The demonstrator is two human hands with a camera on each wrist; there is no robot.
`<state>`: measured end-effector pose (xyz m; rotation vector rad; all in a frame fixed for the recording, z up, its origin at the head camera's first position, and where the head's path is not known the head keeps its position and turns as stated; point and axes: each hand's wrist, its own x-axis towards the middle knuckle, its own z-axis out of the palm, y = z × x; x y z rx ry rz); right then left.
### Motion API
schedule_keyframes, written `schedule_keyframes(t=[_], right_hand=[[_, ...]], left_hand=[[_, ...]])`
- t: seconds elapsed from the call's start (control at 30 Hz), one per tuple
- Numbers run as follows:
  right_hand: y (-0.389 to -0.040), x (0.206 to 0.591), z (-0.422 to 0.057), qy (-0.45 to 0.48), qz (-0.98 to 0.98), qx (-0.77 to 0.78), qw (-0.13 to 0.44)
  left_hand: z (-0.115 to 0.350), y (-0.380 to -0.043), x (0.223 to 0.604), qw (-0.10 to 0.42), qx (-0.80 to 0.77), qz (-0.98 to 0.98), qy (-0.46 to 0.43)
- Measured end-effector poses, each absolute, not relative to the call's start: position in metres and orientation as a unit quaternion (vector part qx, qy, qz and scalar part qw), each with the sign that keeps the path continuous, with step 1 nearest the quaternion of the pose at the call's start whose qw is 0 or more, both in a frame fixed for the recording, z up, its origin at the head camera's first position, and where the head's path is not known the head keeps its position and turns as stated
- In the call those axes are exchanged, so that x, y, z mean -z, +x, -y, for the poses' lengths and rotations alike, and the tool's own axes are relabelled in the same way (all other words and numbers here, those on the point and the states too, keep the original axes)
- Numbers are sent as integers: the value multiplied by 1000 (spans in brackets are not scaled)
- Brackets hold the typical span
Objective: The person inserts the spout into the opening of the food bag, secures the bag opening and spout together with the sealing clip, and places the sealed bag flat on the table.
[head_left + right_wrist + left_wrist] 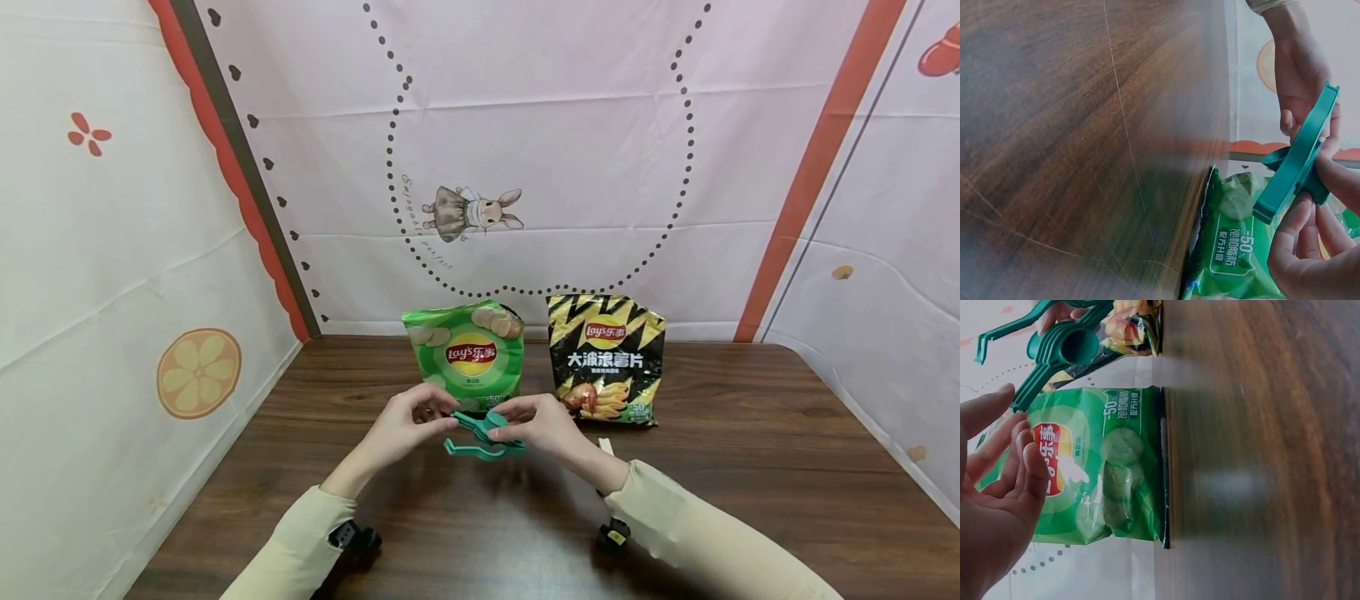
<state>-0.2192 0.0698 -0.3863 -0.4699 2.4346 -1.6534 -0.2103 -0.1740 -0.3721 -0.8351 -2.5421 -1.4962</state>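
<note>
Both hands hold a green plastic bag clip [472, 423] with a round spout at its middle, above the table in front of the chip bags. Its two long arms are spread apart, the lower one hanging below the hands in the head view. My left hand [408, 421] pinches one end of the clip between thumb and forefinger; the left wrist view shows that narrow tip [1022, 400] at the fingertips. Around the spout part, the thumb and fingers of my right hand [546, 425] grip the clip. Right behind it stands a green Lay's chip bag [465, 358].
A black and yellow Lay's bag [607, 358] stands to the right of the green one, near the back of the brown wooden table [720, 450]. A small pale strip [606, 446] shows by the right wrist. Printed cloth [555, 167] hangs behind and at both sides.
</note>
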Motion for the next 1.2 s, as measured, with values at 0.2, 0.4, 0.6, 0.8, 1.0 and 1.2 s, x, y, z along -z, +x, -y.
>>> schedule_keyframes(t=[0.2, 0.4, 0.6, 0.8, 1.0, 1.2], right_hand=[[-219, 387, -69, -164, -810, 555, 92], [-219, 388, -67, -181, -805, 557, 95], [-217, 386, -66, -186, -805, 555, 96], [-217, 387, -67, -183, -805, 557, 96], [-218, 387, -68, -170, -807, 557, 96], [-217, 385, -69, -168, -803, 564, 93]], left_hand=[[175, -213, 376, 1, 472, 840, -267], [176, -211, 374, -3, 452, 849, -273], [179, -216, 383, -12, 442, 856, -267], [187, -231, 407, -7, 445, 857, -260], [192, -237, 412, -22, 429, 862, -270], [194, -238, 413, -46, 393, 876, -275]])
